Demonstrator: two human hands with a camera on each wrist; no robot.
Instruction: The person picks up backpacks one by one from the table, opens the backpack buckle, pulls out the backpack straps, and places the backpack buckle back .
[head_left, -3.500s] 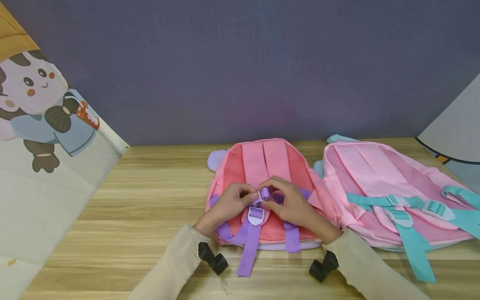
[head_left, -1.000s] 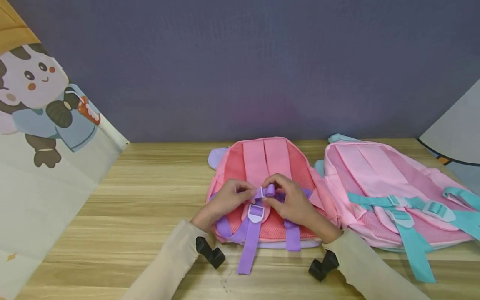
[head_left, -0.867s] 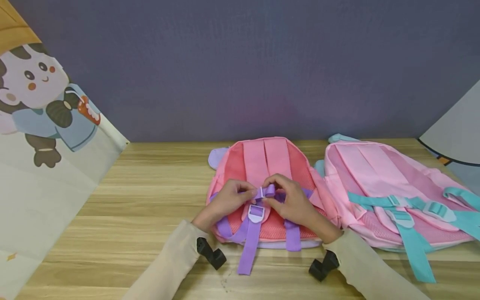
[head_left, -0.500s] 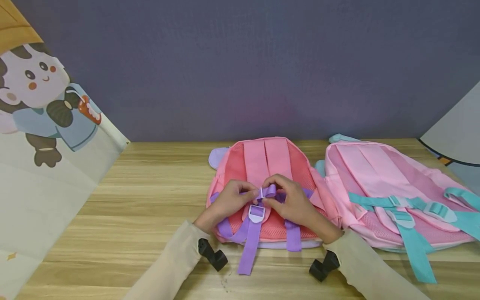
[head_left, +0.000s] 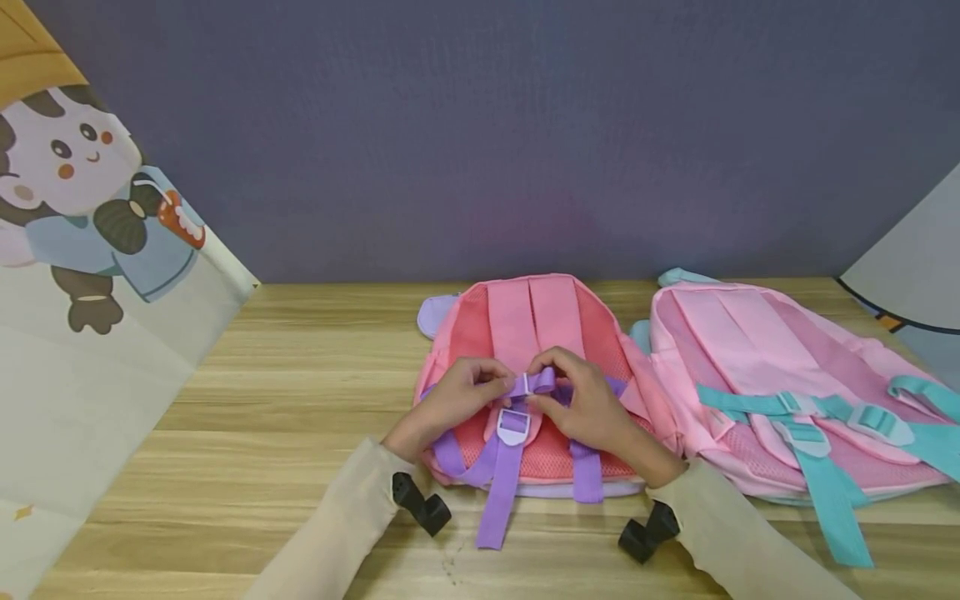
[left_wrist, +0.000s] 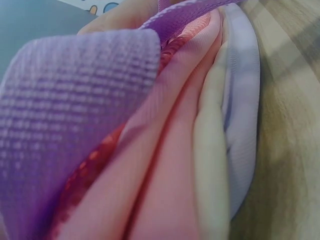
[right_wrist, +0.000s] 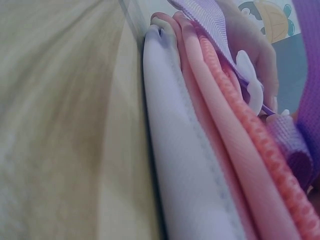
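Observation:
A coral-pink child's backpack [head_left: 550, 310] lies with its strap side up on the wooden table. Over its middle, my left hand [head_left: 454, 403] pinches a purple strap [head_left: 543, 382] just left of a small white slider buckle [head_left: 527, 384]. My right hand [head_left: 588, 410] holds the slider end between thumb and index finger, where the strap forms a short loop. Below hangs a larger white ladder-lock buckle [head_left: 513, 427] with a long purple strap tail. In the left wrist view a purple strap [left_wrist: 80, 110] covers much of the bag; the fingertips are hidden there.
A light pink backpack [head_left: 750, 333] with teal straps [head_left: 828, 500] lies against the coral one on the right. Bare wooden table [head_left: 300, 400] stretches to the left. A dark panel [head_left: 480, 142] stands behind, with a cartoon-printed sheet [head_left: 90, 375] at the left.
Both hands have shifted slightly right over the bag, still holding the strap. The slider has moved a little right with them. The bags stay in place.

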